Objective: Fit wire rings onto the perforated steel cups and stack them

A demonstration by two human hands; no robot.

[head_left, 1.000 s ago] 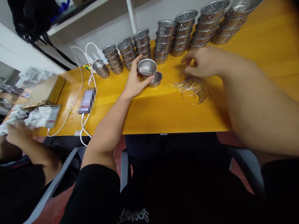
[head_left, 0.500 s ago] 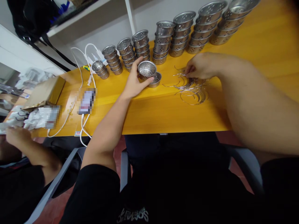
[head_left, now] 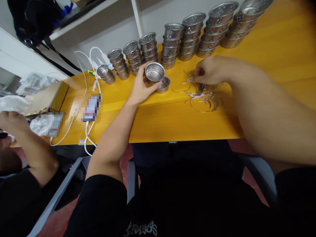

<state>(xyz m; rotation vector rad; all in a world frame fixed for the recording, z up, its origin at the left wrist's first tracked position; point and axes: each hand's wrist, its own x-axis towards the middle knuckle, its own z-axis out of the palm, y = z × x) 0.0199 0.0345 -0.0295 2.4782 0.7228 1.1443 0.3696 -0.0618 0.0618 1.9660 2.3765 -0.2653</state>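
Note:
My left hand (head_left: pixel 140 88) is wrapped around a small perforated metal cup (head_left: pixel 154 73), its rim tipped toward me. Partly behind that cup, a second metal cup (head_left: pixel 165 85) rests on the table. Over to the right, my right hand (head_left: pixel 212 70) is closed with its fingertips pinched together, above a loose pile of thin curved wires (head_left: pixel 202 95). Whether a wire is between those fingers is hidden. Several of the wires are bent into arcs and lie tangled across one another.
Stacks of perforated metal cups (head_left: pixel 170 44) line the back of the yellow table (head_left: pixel 177 121), larger toward the right. A phone (head_left: pixel 92 108) with white cables lies left, near a cardboard box (head_left: pixel 46 98). At far left is another person's hand (head_left: pixel 14 121).
My right hand has shifted slightly left, its fingers more curled over the wires. My left hand and its cup stay nearly still. The other person's hand has risen.

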